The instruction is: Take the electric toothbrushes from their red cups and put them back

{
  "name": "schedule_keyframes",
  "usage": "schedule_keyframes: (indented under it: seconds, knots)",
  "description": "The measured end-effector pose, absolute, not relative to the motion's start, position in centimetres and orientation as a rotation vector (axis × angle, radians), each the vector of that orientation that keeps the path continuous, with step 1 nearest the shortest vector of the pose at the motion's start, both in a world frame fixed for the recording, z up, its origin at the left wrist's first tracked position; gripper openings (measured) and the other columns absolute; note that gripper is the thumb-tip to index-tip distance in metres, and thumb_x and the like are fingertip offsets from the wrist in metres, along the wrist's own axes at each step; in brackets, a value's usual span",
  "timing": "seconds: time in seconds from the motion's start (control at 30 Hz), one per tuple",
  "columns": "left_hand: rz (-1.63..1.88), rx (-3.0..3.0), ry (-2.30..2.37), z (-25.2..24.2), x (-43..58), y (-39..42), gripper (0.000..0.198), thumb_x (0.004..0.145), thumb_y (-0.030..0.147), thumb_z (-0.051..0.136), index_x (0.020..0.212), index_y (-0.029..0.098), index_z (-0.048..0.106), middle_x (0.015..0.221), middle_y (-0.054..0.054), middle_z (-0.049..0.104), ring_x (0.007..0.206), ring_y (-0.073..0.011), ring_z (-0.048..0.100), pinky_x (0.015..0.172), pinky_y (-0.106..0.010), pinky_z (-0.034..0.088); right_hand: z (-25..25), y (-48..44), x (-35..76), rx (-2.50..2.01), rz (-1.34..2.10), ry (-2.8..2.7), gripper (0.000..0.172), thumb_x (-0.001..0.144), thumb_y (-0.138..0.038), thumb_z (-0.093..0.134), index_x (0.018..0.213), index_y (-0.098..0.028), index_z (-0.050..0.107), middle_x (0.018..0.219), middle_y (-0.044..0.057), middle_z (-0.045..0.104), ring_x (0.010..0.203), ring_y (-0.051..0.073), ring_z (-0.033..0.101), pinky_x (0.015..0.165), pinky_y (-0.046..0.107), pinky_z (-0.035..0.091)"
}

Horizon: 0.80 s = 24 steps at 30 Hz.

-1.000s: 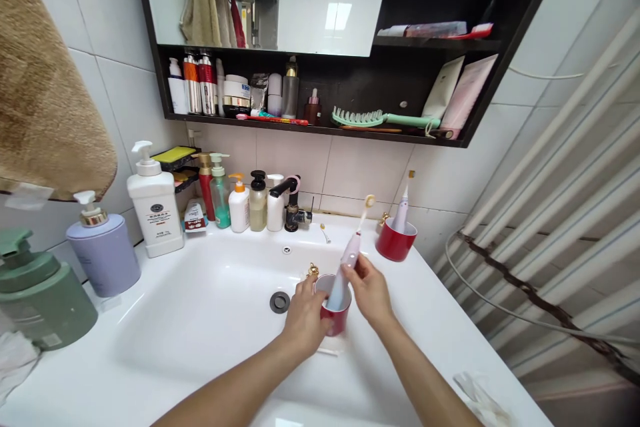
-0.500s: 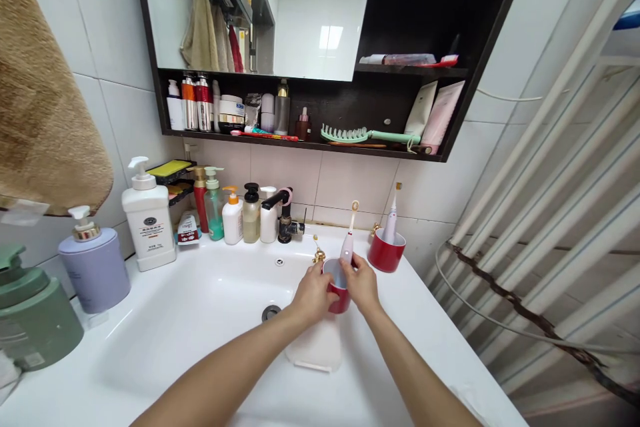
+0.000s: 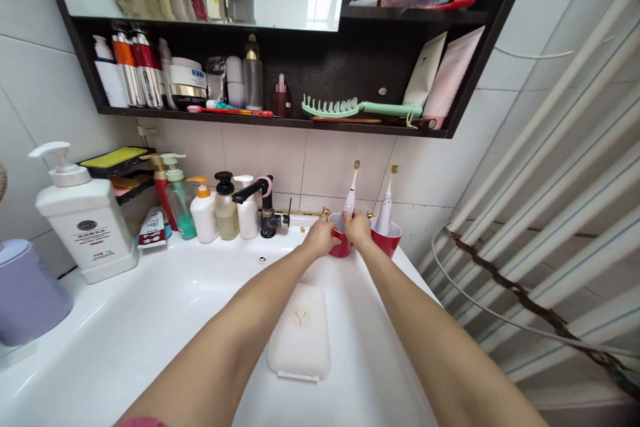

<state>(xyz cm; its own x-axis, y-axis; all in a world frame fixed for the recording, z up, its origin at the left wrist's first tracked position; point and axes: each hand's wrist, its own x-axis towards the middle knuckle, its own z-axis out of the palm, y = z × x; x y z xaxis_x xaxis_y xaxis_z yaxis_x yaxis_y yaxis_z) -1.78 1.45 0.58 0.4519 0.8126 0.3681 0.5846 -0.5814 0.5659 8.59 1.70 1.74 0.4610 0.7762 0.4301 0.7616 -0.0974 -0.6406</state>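
Both my arms reach to the far right corner of the white sink (image 3: pixel 150 320). My left hand (image 3: pixel 320 237) is wrapped round a red cup (image 3: pixel 341 245) that stands on the sink's rim. A pink electric toothbrush (image 3: pixel 350 197) stands upright in that cup, and my right hand (image 3: pixel 357 227) pinches its handle. Touching it on the right is a second red cup (image 3: pixel 387 238) with another pink toothbrush (image 3: pixel 385 203) leaning in it.
A white soap box (image 3: pixel 300 332) lies in the basin near me. A black tap (image 3: pixel 260 203) and several pump bottles line the back rim. A dark shelf (image 3: pixel 280 121) with cosmetics and a green comb (image 3: pixel 360 107) hangs above. A striped curtain (image 3: pixel 560 213) is at right.
My hands carried the red cup with the toothbrush from over the basin to the back right rim, beside the other red cup. The camera moved closer to the wall.
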Motion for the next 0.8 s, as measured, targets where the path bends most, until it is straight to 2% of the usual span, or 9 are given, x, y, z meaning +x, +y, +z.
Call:
schedule_keyframes:
  seconds: [0.13, 0.23, 0.33, 0.43, 0.5, 0.57, 0.67, 0.73, 0.8]
  knots:
    - [0.877, 2.319, 1.176, 0.8, -1.2, 2.3, 0.015, 0.054, 0.018, 0.055, 0.069, 0.016, 0.053, 0.094, -0.004, 0.046, 0.081, -0.0151, 0.045, 0.073, -0.026, 0.034, 1.7, 3.1, 9.3, -1.849, 0.029, -1.309, 0.024, 0.067, -0.025, 0.036, 0.074, -0.013, 0.055, 0.066, 0.010, 0.057, 0.067, 0.020, 0.051, 0.059, 0.028, 0.034]
    - [0.903, 2.275, 1.169, 1.0, -1.1, 2.2, 0.026, 0.054, 0.016, 0.054, 0.080, 0.016, 0.051, 0.098, -0.005, 0.045, 0.084, -0.0162, 0.044, 0.075, -0.027, 0.033, 2.0, 3.1, 9.4, -1.815, 0.014, -1.308, 0.025, 0.065, -0.024, 0.038, 0.080, -0.012, 0.054, 0.070, 0.011, 0.057, 0.071, 0.021, 0.051, 0.063, 0.030, 0.034]
    - [0.973, 2.209, 1.162, 1.3, -1.8, 1.2, 0.043, 0.052, 0.012, 0.055, 0.094, 0.017, 0.045, 0.101, -0.006, 0.044, 0.090, -0.0166, 0.041, 0.079, -0.027, 0.030, 2.5, 1.8, 8.9, -1.755, -0.026, -1.275, 0.033, 0.064, -0.023, 0.039, 0.092, -0.009, 0.049, 0.084, 0.015, 0.053, 0.083, 0.023, 0.046, 0.070, 0.032, 0.031]
    - [1.077, 2.114, 1.158, 1.9, -3.4, -0.4, 0.048, 0.052, 0.010, 0.054, 0.098, 0.017, 0.042, 0.099, -0.005, 0.044, 0.088, -0.0145, 0.042, 0.078, -0.026, 0.030, 3.1, -0.8, 7.8, -1.664, -0.048, -1.257, 0.043, 0.064, -0.024, 0.037, 0.103, -0.007, 0.041, 0.095, 0.015, 0.048, 0.090, 0.022, 0.042, 0.075, 0.033, 0.030]
    - [1.152, 2.020, 1.171, 2.9, -4.7, -1.9, 0.046, 0.055, 0.012, 0.052, 0.099, 0.016, 0.041, 0.092, -0.005, 0.047, 0.079, -0.0124, 0.045, 0.073, -0.025, 0.033, 3.7, -3.0, 6.7, -1.606, -0.032, -1.273, 0.046, 0.064, -0.025, 0.036, 0.108, -0.009, 0.036, 0.089, 0.012, 0.050, 0.081, 0.020, 0.046, 0.071, 0.031, 0.033]
    - [1.218, 1.927, 1.188, 4.6, -5.9, -4.1, 0.047, 0.060, 0.015, 0.047, 0.105, 0.014, 0.034, 0.077, -0.003, 0.049, 0.066, -0.0093, 0.046, 0.065, -0.024, 0.036, 4.8, -5.8, 5.3, -1.486, 0.055, -1.277, 0.050, 0.065, -0.025, 0.035, 0.112, -0.012, 0.030, 0.073, 0.005, 0.052, 0.065, 0.015, 0.049, 0.063, 0.029, 0.037]
    - [1.329, 1.797, 1.048, 8.2, -7.5, -8.6, 0.058, 0.065, 0.017, 0.041, 0.116, 0.017, 0.013, 0.060, 0.005, 0.044, 0.049, -0.0043, 0.040, 0.054, -0.019, 0.036, 7.7, -10.5, 2.6, -1.112, 0.271, -1.246, 0.059, 0.064, -0.023, 0.037, 0.118, -0.020, 0.015, 0.057, -0.005, 0.043, 0.048, 0.009, 0.043, 0.051, 0.024, 0.038]
    - [1.396, 1.557, 0.580, 10.8, -8.4, -12.1, 0.070, 0.062, 0.014, 0.045, 0.117, 0.024, 0.005, 0.055, 0.009, 0.040, 0.043, -0.0021, 0.035, 0.049, -0.017, 0.033, 9.9, -13.8, 0.8, -0.848, 0.381, -1.245, 0.066, 0.063, -0.020, 0.039, 0.119, -0.026, 0.006, 0.056, -0.007, 0.040, 0.042, 0.006, 0.038, 0.045, 0.020, 0.036]
    - [1.351, 1.424, 0.269, 12.7, -9.2, -15.2, 0.074, 0.059, 0.014, 0.049, 0.117, 0.027, 0.004, 0.053, 0.009, 0.039, 0.042, -0.0012, 0.034, 0.048, -0.016, 0.032, 11.7, -16.7, -0.7, -0.689, 0.458, -1.254, 0.069, 0.061, -0.017, 0.039, 0.118, -0.029, 0.003, 0.055, -0.008, 0.039, 0.041, 0.005, 0.037, 0.040, 0.018, 0.033]
